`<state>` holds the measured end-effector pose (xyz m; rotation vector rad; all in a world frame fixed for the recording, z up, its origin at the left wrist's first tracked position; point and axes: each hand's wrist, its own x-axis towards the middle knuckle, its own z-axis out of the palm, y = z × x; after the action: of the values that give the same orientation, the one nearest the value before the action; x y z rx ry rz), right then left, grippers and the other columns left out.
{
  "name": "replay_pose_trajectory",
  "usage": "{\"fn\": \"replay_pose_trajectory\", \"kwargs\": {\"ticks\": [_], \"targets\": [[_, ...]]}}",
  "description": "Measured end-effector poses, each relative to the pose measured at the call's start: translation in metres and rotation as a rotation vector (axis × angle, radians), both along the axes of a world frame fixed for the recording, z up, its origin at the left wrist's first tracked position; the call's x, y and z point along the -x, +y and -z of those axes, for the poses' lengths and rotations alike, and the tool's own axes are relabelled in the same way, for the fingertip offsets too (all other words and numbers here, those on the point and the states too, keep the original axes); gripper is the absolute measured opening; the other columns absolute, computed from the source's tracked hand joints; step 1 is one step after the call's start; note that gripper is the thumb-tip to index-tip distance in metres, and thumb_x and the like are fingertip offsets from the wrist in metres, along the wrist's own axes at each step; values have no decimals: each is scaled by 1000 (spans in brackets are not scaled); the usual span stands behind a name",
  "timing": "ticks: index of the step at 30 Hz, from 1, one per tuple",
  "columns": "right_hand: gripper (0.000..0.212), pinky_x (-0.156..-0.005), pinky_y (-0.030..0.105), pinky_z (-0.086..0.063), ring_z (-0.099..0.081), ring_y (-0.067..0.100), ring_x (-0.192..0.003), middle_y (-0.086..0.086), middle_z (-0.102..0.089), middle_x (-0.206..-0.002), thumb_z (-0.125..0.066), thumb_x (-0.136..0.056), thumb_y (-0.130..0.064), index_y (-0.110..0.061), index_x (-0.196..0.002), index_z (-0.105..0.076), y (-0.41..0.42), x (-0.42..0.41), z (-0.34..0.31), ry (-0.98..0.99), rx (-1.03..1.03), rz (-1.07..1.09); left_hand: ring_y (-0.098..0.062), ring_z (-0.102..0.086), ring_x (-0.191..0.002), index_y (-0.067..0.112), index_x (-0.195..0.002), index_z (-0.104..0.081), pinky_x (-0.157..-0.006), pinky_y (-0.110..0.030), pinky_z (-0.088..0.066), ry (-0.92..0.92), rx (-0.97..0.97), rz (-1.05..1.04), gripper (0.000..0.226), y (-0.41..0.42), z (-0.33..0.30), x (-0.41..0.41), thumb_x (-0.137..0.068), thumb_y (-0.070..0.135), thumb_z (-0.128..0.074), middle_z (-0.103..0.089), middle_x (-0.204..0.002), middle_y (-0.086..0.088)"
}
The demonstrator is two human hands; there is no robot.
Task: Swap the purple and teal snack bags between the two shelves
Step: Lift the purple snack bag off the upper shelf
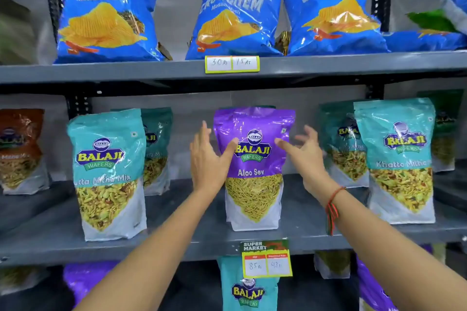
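A purple Aloo Sev bag [254, 159] stands upright in the middle of the middle shelf [192, 240]. My left hand [207, 159] is beside its left edge, fingers spread, thumb touching the bag's front. On the other side my right hand [303, 151] is also spread, its thumb tip resting near the logo. Neither hand grips the bag. Teal Khatta Mitha bags stand left [107, 171] and right [399, 159] on the same shelf. On the shelf below, a teal bag [249, 288] stands centre, with purple bags at left [83, 280] and right [374, 290].
Blue Crunchem chip bags [237, 17] fill the top shelf [126, 72]. An orange-brown bag [20, 149] stands at the far left of the middle shelf. More teal bags [155, 149] stand behind the front ones. Price tags [266, 259] hang on the shelf edges.
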<state>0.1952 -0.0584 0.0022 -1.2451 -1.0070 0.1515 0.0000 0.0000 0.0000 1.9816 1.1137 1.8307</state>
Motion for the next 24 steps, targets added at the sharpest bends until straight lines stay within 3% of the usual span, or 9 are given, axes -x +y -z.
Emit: {"fn": "replay_pose_trajectory", "kwargs": {"ticks": [1, 3, 6, 9, 14, 18, 21, 24], "targets": [[75, -87, 31, -50, -65, 20, -103, 5, -64, -124, -81, -78, -36, -13, -140, -46, 4, -1, 5, 75, 54, -95, -22, -53, -124, 18, -140, -47, -110, -44, -40, -83, 99, 78, 77, 6, 5, 0, -77, 56, -70, -61, -132, -4], [43, -83, 32, -56, -74, 23, -94, 6, -77, -110, -81, -77, -32, -13, -114, -71, 12, -5, 16, 86, 150, -242, -18, -69, -100, 24, -106, -71, -97, -49, -53, -225, 265, 287, 51, 10, 10, -3, -69, 58, -74, -75, -107, -1], [22, -86, 40, -60, -75, 24, -88, 7, -81, -93, -82, -76, -29, -14, -92, -80, 22, -7, 31, 86, 197, -249, -11, -70, -70, 23, -76, -75, -73, -45, -59, -300, 337, 380, 18, 12, 19, -3, -79, 41, -75, -77, -76, 2], [17, -89, 45, -60, -72, 20, -78, 11, -81, -90, -79, -80, -26, -11, -88, -80, 27, -8, 31, 111, 165, -222, -15, -67, -69, 24, -69, -75, -76, -50, -58, -325, 329, 360, 19, 16, 22, -2, -85, 33, -70, -77, -76, -5], [14, -78, 34, -59, -72, 14, -72, 9, -81, -84, -79, -81, -25, -12, -84, -79, 15, 6, 24, 72, 111, -192, -20, -62, -70, 29, -66, -75, -79, -59, -58, -306, 287, 299, 24, 17, 22, 11, -71, 51, -66, -77, -78, -15], [5, -70, 30, -58, -73, 11, -70, 6, -79, -83, -75, -85, -21, -21, -81, -77, -8, 32, 18, 30, 26, -233, -7, -59, -62, 41, -59, -72, -73, -45, -57, -362, 198, 244, 22, -10, 17, 33, -80, 37, -68, -70, -58, 17], [6, -68, 31, -60, -72, 11, -70, 4, -79, -81, -73, -87, -23, -18, -86, -77, -31, 59, 13, 3, -15, -276, -4, -51, -58, 40, -58, -71, -64, -34, -48, -415, 77, 170, 25, -39, 14, 58, -81, 32, -70, -63, -53, 17], [11, -59, 18, -54, -68, 3, -64, -8, -77, -74, -71, -89, -15, -10, -97, -76, -55, 91, 17, 24, -32, -402, -4, -52, -60, 35, -63, -72, -62, -30, -47, -495, 2, 135, 20, -66, 23, 91, -82, 29, -70, -64, -56, 16]]}}
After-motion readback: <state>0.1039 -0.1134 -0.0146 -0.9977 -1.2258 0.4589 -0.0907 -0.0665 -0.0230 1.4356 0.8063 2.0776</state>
